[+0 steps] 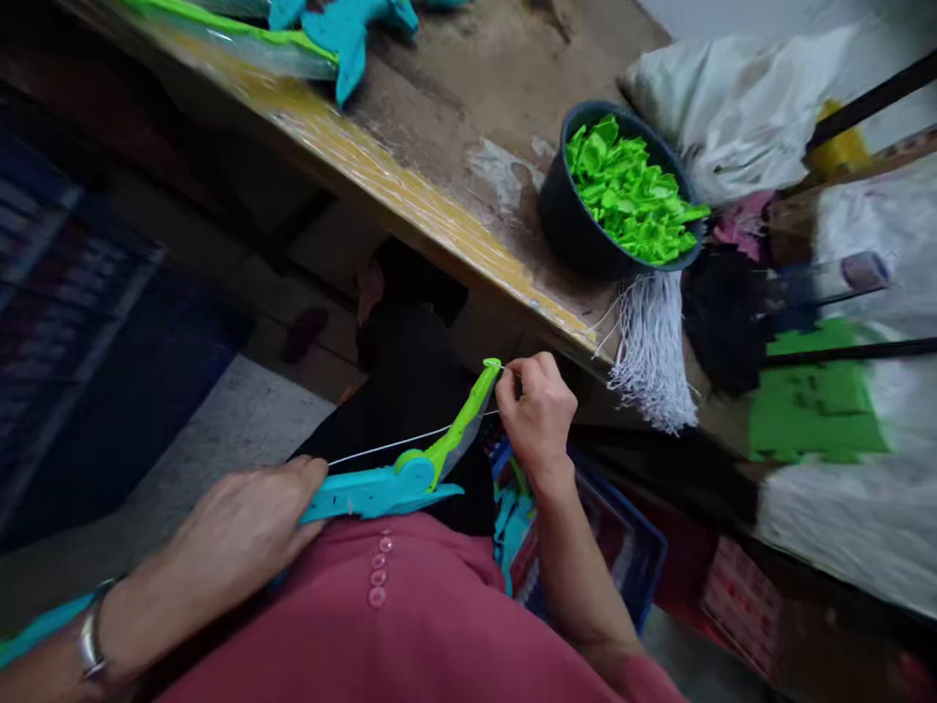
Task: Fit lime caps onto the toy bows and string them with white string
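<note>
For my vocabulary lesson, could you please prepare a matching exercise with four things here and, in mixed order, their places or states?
1. left hand
2. right hand
3. bundle of white strings
4. bright green pieces

A. heaped inside the dark bucket
B. gripping the turquoise plastic part
C. beside the bucket, at the table's edge
D. pinching a thin white cord

Pairs: 1-B, 2-D, 3-C, 4-A

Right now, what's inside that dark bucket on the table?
The dark bucket holds a heap of bright green pieces, with one poking over the rim. The top ones cover everything lower down, so the bottom can't be seen.
</note>
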`<state>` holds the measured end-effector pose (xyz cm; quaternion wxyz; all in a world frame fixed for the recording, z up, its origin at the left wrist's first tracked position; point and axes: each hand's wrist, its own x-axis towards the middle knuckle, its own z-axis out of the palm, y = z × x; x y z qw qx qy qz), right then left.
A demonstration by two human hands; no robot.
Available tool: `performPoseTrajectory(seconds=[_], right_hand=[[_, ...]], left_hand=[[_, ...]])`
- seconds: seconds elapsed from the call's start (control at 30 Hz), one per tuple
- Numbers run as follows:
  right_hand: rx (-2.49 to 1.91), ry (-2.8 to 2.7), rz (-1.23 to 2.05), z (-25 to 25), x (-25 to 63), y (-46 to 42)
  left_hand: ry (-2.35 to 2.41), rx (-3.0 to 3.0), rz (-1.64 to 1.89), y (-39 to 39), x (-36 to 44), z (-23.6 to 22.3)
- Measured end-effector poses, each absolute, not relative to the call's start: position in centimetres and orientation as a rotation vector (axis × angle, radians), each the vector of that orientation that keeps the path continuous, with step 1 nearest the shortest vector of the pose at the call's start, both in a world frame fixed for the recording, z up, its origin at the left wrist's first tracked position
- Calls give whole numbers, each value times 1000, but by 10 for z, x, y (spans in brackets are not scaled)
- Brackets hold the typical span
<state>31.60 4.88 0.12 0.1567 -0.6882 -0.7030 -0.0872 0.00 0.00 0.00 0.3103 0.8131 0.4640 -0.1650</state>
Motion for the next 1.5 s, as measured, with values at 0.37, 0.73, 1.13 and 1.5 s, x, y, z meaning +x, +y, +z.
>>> performPoseTrajectory(seconds=[0.37,0.73,1.13,1.5], right_hand=[[-2008,-2058,-266,12,312,47],[-2044,-2096,-342,16,309,49],[-2050,-2080,-414,16,309,53],[-2071,-2068,-398,14,310,53]], left_hand=[[1243,2197,-382,0,0,0],[1252,2200,-356,2,4,6],[1238,2268,-355,-1,3,5],[1250,2241,-368,1,4,6]])
